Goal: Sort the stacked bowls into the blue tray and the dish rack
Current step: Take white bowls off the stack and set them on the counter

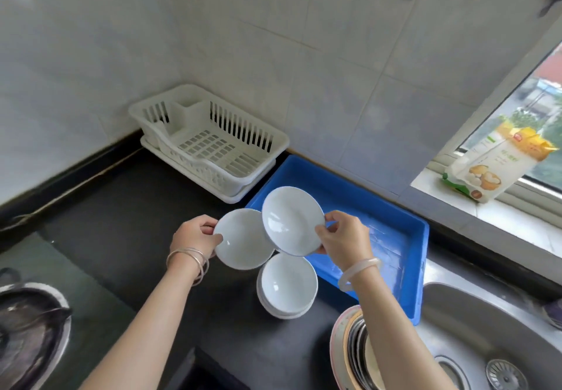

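A stack of white bowls (287,287) stands on the dark counter just left of the blue tray (404,222). My left hand (194,236) grips one white bowl (240,240) by its left rim, held in the air above the stack. My right hand (343,234) grips a second white bowl (292,220) by its right rim; it is tilted, overlaps the first bowl and hangs over the tray's near left corner. The white dish rack (209,140) stands empty in the back corner, behind the tray.
A steel sink (486,328) lies at the right, with a stack of plates (352,350) at its near edge. A dark pot (30,328) sits at the lower left. A food packet (489,164) stands on the window sill.
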`<state>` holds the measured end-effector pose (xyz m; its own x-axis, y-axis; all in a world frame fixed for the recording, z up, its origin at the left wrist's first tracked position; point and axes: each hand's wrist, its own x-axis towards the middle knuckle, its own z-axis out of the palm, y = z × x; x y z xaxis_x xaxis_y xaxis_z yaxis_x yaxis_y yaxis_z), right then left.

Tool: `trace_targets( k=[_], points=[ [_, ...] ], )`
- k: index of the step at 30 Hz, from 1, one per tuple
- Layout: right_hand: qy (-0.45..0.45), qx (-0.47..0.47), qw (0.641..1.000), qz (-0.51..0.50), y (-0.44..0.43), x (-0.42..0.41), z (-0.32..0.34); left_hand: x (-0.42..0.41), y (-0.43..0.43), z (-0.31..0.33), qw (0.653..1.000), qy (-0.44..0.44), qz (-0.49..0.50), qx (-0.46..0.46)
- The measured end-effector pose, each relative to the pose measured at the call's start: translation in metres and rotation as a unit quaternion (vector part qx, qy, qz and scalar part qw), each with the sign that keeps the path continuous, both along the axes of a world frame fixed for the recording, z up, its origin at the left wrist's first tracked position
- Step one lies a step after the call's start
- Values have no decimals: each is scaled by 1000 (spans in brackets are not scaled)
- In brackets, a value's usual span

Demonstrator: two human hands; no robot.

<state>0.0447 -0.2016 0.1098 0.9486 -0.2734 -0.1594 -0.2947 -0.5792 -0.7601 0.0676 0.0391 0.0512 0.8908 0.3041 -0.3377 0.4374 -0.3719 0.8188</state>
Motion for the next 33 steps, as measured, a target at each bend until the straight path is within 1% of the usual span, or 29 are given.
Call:
trace_targets(
  k=[6,14,17,20,26,33],
  points=[
    [46,5,998,51,62,51,-17,5,80,-12,990,8,115,-76],
    [98,12,988,117,159,122,-69,23,167,-48,963,9,251,-97],
    [111,19,984,135,192,147,-92,35,191,-61,949,15,302,-88],
    [133,42,980,139,223,172,-112,49,210,-71,935,16,346,-81],
    [169,65,975,126,282,215,-145,79,242,-90,899,4,424,-110],
    [179,72,975,106,325,252,-167,106,266,-109,877,3,464,-126]
  ],
)
